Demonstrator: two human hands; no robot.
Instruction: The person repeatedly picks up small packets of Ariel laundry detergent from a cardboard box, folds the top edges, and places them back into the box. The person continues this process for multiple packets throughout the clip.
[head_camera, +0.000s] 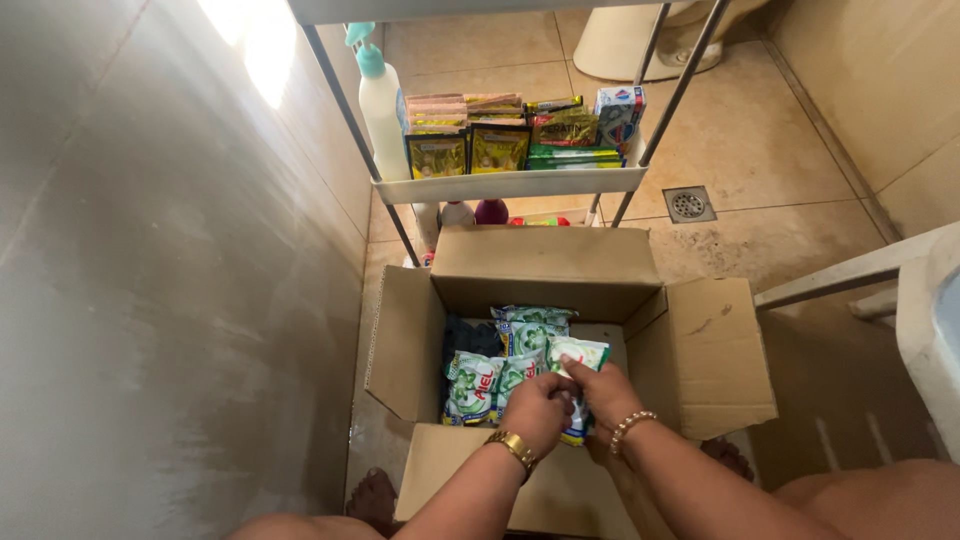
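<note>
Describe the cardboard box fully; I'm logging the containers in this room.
The cardboard box is brown corrugated board, open at the top with all four flaps folded outward. It stands on the tiled floor below a white shelf rack. Inside lie green-and-white sachets. Both hands, left hand and right hand, reach into it, gripping one sachet.

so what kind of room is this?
Most likely a bathroom: tiled floor with a floor drain, the base of a toilet at the top, and a metal rack of sachets. Both hands hold a packet over a cardboard box.
</note>
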